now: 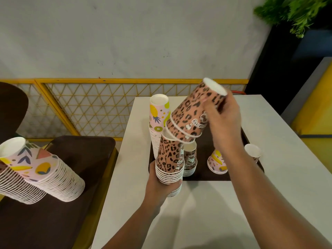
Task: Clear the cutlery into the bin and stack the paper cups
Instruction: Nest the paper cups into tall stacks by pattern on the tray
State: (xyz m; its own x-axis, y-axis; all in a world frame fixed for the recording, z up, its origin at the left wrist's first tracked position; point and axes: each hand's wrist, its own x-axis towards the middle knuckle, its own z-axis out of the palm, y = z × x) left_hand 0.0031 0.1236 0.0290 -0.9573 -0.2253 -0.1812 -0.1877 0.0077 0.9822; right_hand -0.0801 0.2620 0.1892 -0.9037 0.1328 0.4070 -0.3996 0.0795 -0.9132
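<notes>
Head view looks down on the white table point(280, 133), a dark tray point(206, 150) set on it. At far left a long leaning stack of pastel cups point(41, 175) rests on a brown surface point(53, 212). Centre stage — the left hand point(159, 186) wraps round the base of an upside-down leopard-print stack point(169, 159), while the right hand point(224, 123) grips two tilted leopard cups point(190, 114), their rims touching the stack's top. Behind stands a pineapple-print stack point(158, 121); two single cups point(216, 162) sit on the tray.
</notes>
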